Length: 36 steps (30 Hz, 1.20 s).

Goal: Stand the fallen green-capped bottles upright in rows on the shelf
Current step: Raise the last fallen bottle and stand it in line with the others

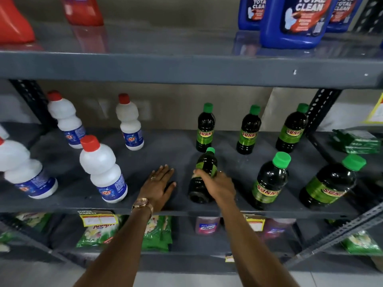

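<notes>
On the middle grey shelf (238, 162), three dark green-capped bottles stand upright in a back row (205, 129) (248, 131) (292, 131). Two more stand upright in front at the right (269, 181) (329, 183). A further green-capped bottle (204, 175) lies on the shelf with its cap pointing to the back. My right hand (217, 183) is closed around the middle of this lying bottle. Left of it, my left hand (158, 181), wearing a ring and a gold watch, rests flat on the shelf with fingers spread and holds nothing.
Several white red-capped bottles (101, 170) stand on the left half of the same shelf. Blue jugs (294, 21) and red containers (14, 21) sit on the shelf above. Green packets (157, 233) fill the shelf below. A perforated upright post (317, 108) bounds the right side.
</notes>
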Each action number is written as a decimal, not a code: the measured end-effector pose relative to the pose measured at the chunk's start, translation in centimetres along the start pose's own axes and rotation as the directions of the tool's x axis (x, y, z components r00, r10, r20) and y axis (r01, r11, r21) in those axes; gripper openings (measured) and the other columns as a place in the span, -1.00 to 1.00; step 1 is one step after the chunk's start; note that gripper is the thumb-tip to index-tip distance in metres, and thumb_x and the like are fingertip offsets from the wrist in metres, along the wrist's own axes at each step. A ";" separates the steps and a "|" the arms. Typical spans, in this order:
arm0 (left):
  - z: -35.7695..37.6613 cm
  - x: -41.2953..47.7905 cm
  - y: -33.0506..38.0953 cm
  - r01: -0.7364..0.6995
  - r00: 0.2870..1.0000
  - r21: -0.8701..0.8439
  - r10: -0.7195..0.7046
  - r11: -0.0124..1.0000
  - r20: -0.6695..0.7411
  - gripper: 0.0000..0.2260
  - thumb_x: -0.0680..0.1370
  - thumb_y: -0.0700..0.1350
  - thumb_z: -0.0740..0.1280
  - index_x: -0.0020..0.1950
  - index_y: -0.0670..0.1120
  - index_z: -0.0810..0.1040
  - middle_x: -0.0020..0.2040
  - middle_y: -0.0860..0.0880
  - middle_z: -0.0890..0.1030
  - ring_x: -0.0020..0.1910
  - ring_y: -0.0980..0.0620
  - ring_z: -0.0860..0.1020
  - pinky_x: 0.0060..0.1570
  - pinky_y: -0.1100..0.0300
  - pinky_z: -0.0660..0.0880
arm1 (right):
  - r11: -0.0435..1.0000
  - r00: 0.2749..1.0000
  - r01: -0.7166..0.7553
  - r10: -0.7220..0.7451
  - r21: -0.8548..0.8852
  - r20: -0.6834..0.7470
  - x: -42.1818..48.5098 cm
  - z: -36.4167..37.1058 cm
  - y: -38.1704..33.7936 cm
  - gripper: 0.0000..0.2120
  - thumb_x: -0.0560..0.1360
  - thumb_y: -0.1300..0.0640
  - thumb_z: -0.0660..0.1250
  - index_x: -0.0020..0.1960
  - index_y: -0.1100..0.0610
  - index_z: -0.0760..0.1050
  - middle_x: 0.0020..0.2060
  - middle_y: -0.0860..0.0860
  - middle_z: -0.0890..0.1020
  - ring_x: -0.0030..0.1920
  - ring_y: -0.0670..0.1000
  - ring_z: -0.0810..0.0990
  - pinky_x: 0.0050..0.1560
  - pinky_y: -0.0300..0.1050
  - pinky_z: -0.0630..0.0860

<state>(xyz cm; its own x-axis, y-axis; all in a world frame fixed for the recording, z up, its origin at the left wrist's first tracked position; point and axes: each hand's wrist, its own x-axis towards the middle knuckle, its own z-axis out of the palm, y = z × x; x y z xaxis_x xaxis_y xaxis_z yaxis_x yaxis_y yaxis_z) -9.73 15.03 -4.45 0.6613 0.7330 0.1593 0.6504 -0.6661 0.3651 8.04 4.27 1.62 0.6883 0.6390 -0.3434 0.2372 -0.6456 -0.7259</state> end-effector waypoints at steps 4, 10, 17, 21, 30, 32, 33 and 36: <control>0.1 0.1 -0.1 -0.002 1.000 0.020 0.002 1.000 -0.017 -0.35 0.47 0.26 -0.13 0.47 -0.03 0.21 0.52 -0.05 0.18 0.51 0.01 0.10 0.50 0.06 -0.01 | 0.948 0.968 0.188 -0.134 0.255 -0.214 -0.3 1.0 0.9 -0.53 0.29 -0.23 0.47 -0.03 0.11 0.51 -0.11 0.07 0.64 -0.01 0.12 0.63 -0.07 -0.16 0.44; 0.1 0.1 0.0 0.003 1.000 0.030 -0.002 1.000 -0.012 -0.35 0.47 0.25 -0.13 0.48 -0.02 0.19 0.53 -0.04 0.17 0.51 0.02 0.09 0.49 0.10 -0.04 | 0.830 0.880 0.422 -0.277 0.366 -0.386 2.6 1.2 -0.9 -0.41 0.25 0.03 0.60 0.10 0.11 0.32 -0.11 0.00 0.57 -0.09 0.02 0.58 -0.09 -0.18 0.49; 0.0 0.1 0.1 0.008 1.000 0.040 -0.008 0.999 -0.012 -0.35 0.46 0.24 -0.14 0.48 -0.01 0.17 0.53 -0.03 0.16 0.51 0.03 0.07 0.49 0.12 -0.06 | 0.773 0.873 0.475 -0.352 0.421 -0.338 4.3 2.0 -0.2 -0.25 0.20 0.17 0.63 0.22 0.08 0.25 -0.04 -0.19 0.52 -0.05 -0.30 0.51 -0.08 -0.44 0.45; 0.0 0.0 0.1 0.013 1.000 0.035 -0.013 0.999 -0.004 -0.36 0.46 0.24 -0.13 0.48 0.00 0.16 0.53 -0.02 0.15 0.51 0.05 0.05 0.48 0.14 -0.08 | 0.768 0.871 0.489 -0.403 0.413 -0.281 4.2 2.4 1.6 -0.22 0.33 0.32 0.49 0.45 0.16 0.21 0.11 -0.04 0.54 0.03 -0.28 0.54 0.12 -0.35 0.47; -0.1 -0.2 0.3 0.022 1.000 0.031 -0.022 0.999 0.000 -0.33 0.44 0.26 -0.16 0.49 0.01 0.14 0.54 -0.02 0.12 0.52 0.06 0.02 0.47 0.16 -0.13 | 0.844 0.853 0.471 -0.362 0.256 -0.376 4.6 3.2 0.8 -0.34 0.15 0.01 0.63 0.14 0.21 0.48 0.20 0.09 0.37 0.26 0.14 0.41 0.31 0.08 0.40; -0.1 -0.1 0.2 0.021 1.000 0.027 -0.022 0.999 0.004 -0.33 0.44 0.26 -0.16 0.49 0.01 0.14 0.54 -0.02 0.12 0.52 0.07 0.02 0.48 0.15 -0.11 | 0.829 0.864 0.480 -0.392 0.285 -0.315 4.7 2.9 1.3 -0.26 0.19 0.11 0.60 0.29 0.18 0.40 0.29 0.08 0.40 0.29 0.08 0.42 0.34 0.04 0.40; -0.1 -0.1 0.2 0.022 1.000 0.023 -0.022 0.999 0.007 -0.33 0.44 0.26 -0.16 0.49 0.01 0.14 0.54 -0.02 0.12 0.52 0.07 0.02 0.48 0.14 -0.11 | 0.818 0.875 0.476 -0.400 0.324 -0.274 4.8 2.7 1.7 -0.28 0.22 0.17 0.57 0.33 0.12 0.38 0.25 0.05 0.47 0.24 0.03 0.48 0.31 0.04 0.44; -0.2 -0.1 0.3 0.026 0.999 0.012 -0.026 1.000 0.018 -0.33 0.44 0.26 -0.15 0.49 0.00 0.14 0.54 -0.02 0.11 0.52 0.07 0.01 0.49 0.13 -0.11 | 0.820 0.886 0.459 -0.393 0.343 -0.247 4.7 2.2 2.3 -0.45 0.22 0.17 0.56 0.15 -0.05 0.49 0.04 -0.02 0.60 0.06 -0.05 0.59 0.18 0.10 0.53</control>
<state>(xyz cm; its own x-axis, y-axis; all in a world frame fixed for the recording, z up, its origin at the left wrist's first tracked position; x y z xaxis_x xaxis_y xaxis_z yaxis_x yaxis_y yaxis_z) -9.66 14.80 -4.21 0.6508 0.7475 0.1330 0.6718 -0.6485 0.3579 10.29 6.68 -2.93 0.6858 0.7165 0.1278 0.2749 -0.0924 -0.9570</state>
